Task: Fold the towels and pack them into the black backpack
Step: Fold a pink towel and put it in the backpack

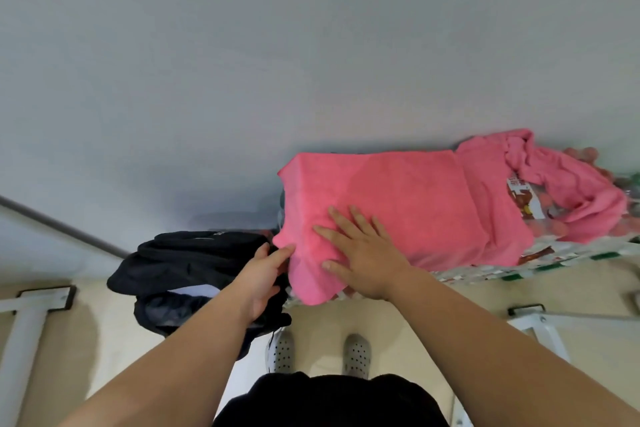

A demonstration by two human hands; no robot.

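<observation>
Left hand (263,274) holding towel (398,204) edge, backpack (180,263) beside

Bare forearms reach in from 7 and 4 o'clock, ending in the left grip (261,274) and right grip (360,253). At 6 o'clock a black garment (332,402) covers the torso. Just above it are two pale grey clog shoes (356,355) dotted with dark round holes.
</observation>
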